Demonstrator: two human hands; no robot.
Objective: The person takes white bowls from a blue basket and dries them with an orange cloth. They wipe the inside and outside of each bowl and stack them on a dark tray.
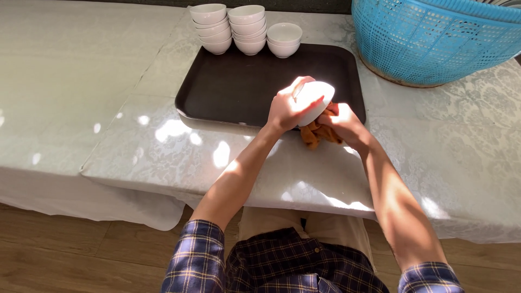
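Head view. The left hand (286, 106) gripped a small white glazed ceramic bowl (313, 101), tilted on its side, with the fingers (302, 83) curled over the rim and clamped against its outer wall. The right hand (347, 123) was closed on a crumpled orange cloth (318, 134) pressed against the bowl's lower side. Bowl and cloth were held above the near right corner of the dark brown rectangular plastic tray (233, 87), the landmark for all positions here. At the tray's far edge stood two stacks of matching white bowls (213, 30) and, just right of them, a lower pair of bowls (284, 39). Beyond the tray's far right corner sat a blue perforated plastic basket (434, 38). The tray lay on a bench covered in a pale patterned cloth (163, 146).

Handling, as a judgement: the bowl appeared light enough for one hand, rigid, smooth-glazed and therefore likely slippery if wet, and brittle if dropped on the tray or bench. A hold spanning the rim and outer wall, as shown, seemed secure; the cloth was soft and conformed to the curved surface.
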